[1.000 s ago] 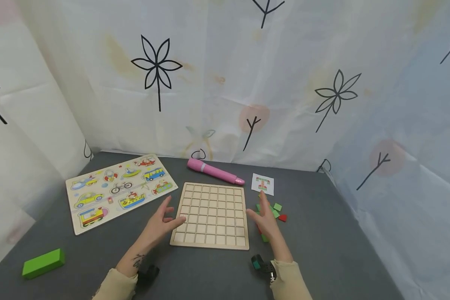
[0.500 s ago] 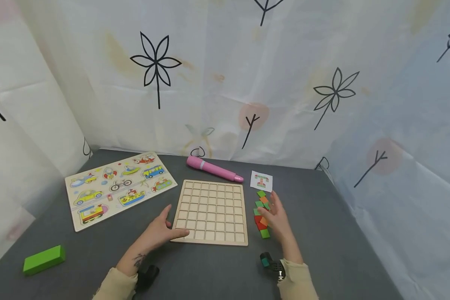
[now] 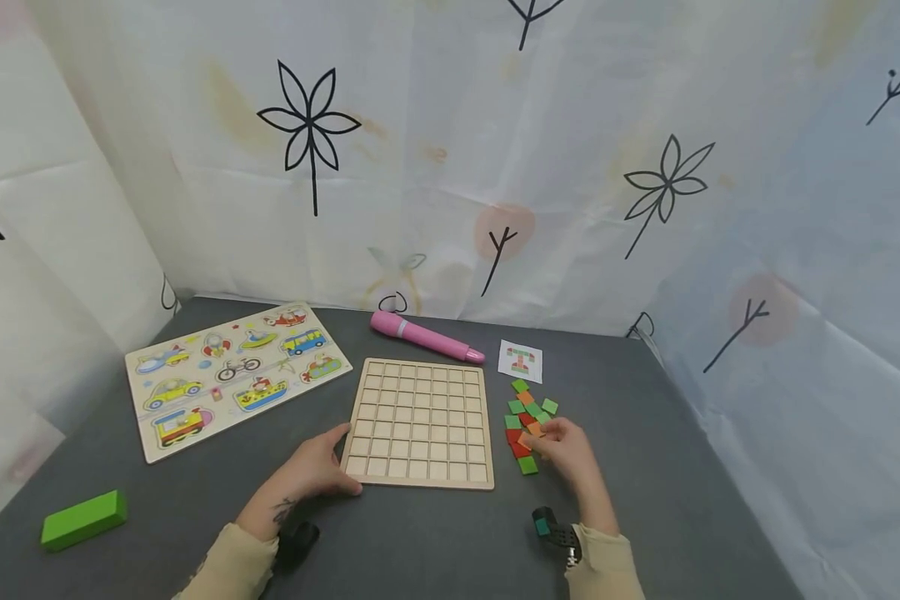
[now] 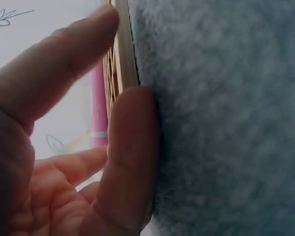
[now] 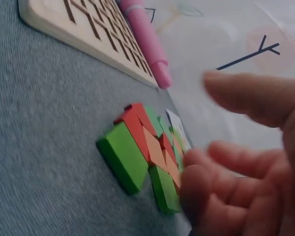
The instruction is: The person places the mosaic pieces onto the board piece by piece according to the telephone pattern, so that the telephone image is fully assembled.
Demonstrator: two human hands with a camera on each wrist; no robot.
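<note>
A square wooden grid board [image 3: 420,428] lies flat on the dark table. My left hand [image 3: 311,467] rests at its near left corner, thumb and forefinger touching the edge; in the left wrist view the forefinger [image 4: 130,142] lies against the board's rim. To the right of the board is a cluster of small red, orange and green blocks [image 3: 527,465]. My right hand [image 3: 570,454] is over the right side of this cluster, fingers bent downward. In the right wrist view its thumb [image 5: 250,98] stands apart from the fingers, and I see nothing held.
A small pattern card [image 3: 521,361] lies behind the blocks. Behind the board is a thick pink marker-like stick [image 3: 429,337]. A vehicle picture puzzle [image 3: 221,425] lies on the left, and a long green block [image 3: 84,521] sits near the left edge. Patterned cloth surrounds the table.
My right hand has moved right and down, uncovering more of the blocks, and its fingers have bent toward them. My left hand has come down to the board's near left corner.
</note>
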